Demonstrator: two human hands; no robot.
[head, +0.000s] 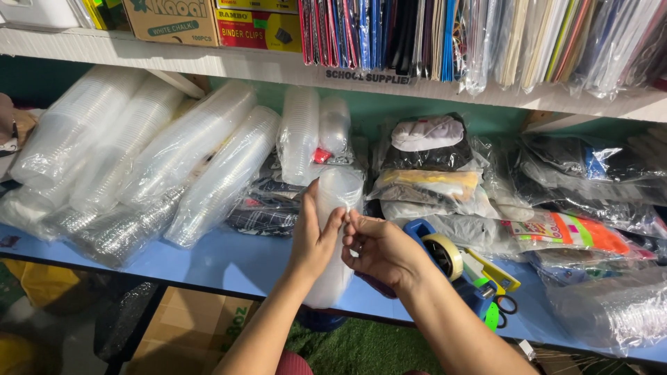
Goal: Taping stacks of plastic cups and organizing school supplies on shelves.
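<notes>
1. Looks like a small stationery and general supplies shop, or its stock corner.
2. The white upper shelf (278,66) is crammed with upright folders and plastic sleeves (417,35) in loads of colours, plus cardboard boxes (208,21) of office supplies.
3. The blue counter (229,260) is piled with bagged stacks of clear plastic cups (174,160), way more than any home keeps.
4. Folded clothes sealed in plastic bags (431,167) sit beside them like merchandise.
5. A tape dispenser (451,260) and scissors (504,305) lie on the counter too.
</notes>
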